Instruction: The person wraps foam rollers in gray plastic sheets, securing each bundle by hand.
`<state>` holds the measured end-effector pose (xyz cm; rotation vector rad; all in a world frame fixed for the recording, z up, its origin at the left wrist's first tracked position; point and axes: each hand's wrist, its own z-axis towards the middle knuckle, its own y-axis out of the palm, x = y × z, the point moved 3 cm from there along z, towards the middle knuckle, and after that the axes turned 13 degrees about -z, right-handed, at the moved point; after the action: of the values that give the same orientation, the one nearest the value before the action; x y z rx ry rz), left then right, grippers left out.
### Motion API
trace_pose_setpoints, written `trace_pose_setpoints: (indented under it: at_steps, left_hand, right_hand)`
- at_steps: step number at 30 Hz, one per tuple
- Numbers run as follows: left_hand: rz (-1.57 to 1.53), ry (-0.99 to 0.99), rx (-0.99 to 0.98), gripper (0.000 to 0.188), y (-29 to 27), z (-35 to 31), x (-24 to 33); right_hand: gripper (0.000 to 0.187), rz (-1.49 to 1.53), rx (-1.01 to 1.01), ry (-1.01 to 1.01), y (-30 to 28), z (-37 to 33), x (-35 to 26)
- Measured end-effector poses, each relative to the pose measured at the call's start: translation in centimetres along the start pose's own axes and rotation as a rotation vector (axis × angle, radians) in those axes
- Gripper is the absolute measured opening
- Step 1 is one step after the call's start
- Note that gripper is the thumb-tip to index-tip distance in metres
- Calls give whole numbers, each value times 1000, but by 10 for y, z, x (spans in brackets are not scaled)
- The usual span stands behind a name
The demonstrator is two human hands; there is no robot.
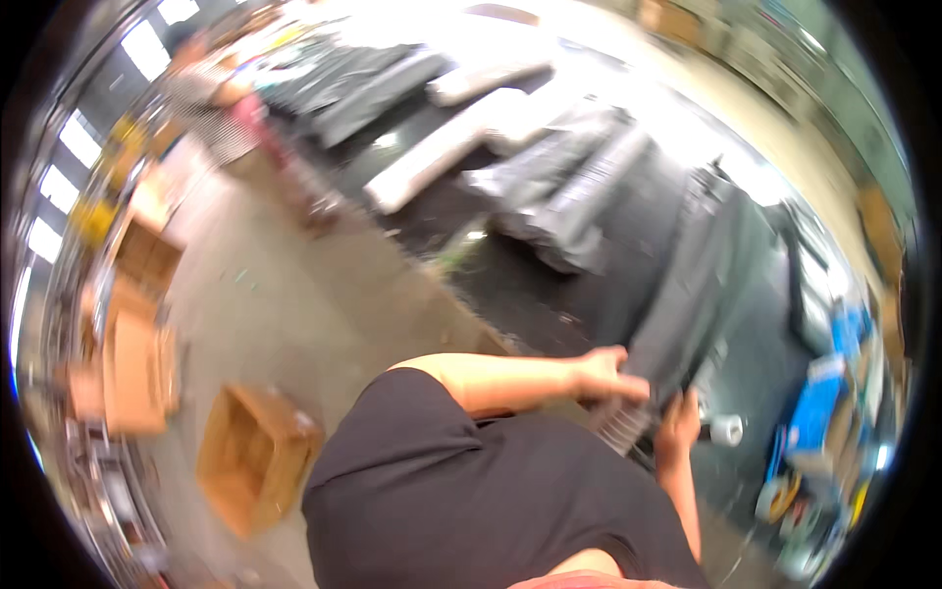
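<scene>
A long dark grey plastic-wrapped bundle (702, 280) lies lengthwise on the black table (613, 294), its near end at my body. My left hand (601, 376) is closed on the left side of that near end. On the right side of the same end, my right hand (675, 427) grips the dark plastic with bent fingers. A pale striped piece (621, 424) shows just below my left hand; blur hides what it is. Close to the right of my right hand lies a small white roll (726, 430).
More dark wrapped bundles (564, 182) and long white rolls (446, 152) lie farther along the table. Blue packages (816, 404) and tape rolls (778, 498) are at the right. An open cardboard box (257, 456) stands on the floor at left. Another person (211, 103) stands at far left.
</scene>
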<state>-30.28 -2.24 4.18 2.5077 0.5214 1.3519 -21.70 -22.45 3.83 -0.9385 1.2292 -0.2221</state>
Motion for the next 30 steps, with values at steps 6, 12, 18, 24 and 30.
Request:
trace_pose_setpoints:
  at_steps: [6, 12, 18, 24, 30]
  left_hand:
    - [422, 88, -119, 70, -34, -27, -81]
    - [498, 14, -97, 78, -39, -27, -79]
    - [435, 408, 26, 52, -38, 1, -55]
    - [942, 242, -49, 35, -37, 35, -43]
    - [360, -269, -208, 24, -37, 26, -28]
  right_hand:
    - [36, 30, -269, -76, 35, -43, 74]
    - [30, -26, -471, -120, 41, 0, 87]
    - [33, -291, -348, -273, 28, -23, 68]
    - [32, -472, -302, -311, 37, -42, 49]
    - [46, -96, -306, 195, 21, -56, 17]
